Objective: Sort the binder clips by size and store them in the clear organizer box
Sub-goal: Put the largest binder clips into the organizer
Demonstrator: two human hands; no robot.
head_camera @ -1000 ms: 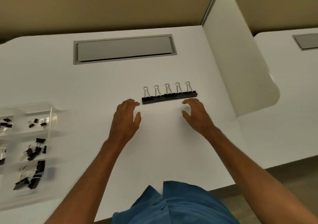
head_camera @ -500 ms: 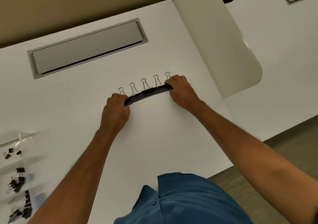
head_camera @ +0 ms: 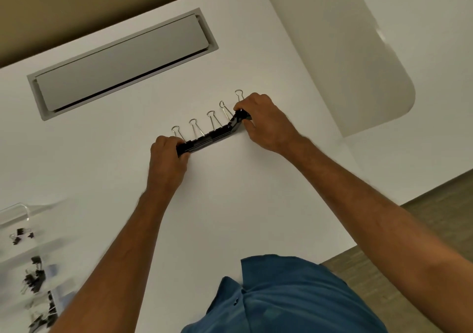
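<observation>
Centrally on the white desk (head_camera: 230,204) lies a row of black binder clips (head_camera: 212,135), five of them judging by the silver wire handles that stand up behind the black bodies. The bodies sit end to end in a line that runs from lower left to upper right; the rightmost clip (head_camera: 239,117) is tipped up out of line with the rest.

Both forearms reach forward from the bottom of the view, bare, above a blue shirt (head_camera: 281,294). The left hand (head_camera: 167,161) is curled, knuckles up, with its fingers closed over the left end of the row; the thumb presses the end clip from the near side. The right hand (head_camera: 266,125) is likewise curled, fingers bent over the far side and thumb at the near side, pinching the tipped clip at the right end. Three middle clips lie bare between the two hands, touching neither.

Far to the left, at the edge of the view and well apart from the hands, stands the clear box (head_camera: 15,212), blurred, with smaller black clips in its compartments. A grey hatch (head_camera: 122,61) is set into the desk beyond the row.
</observation>
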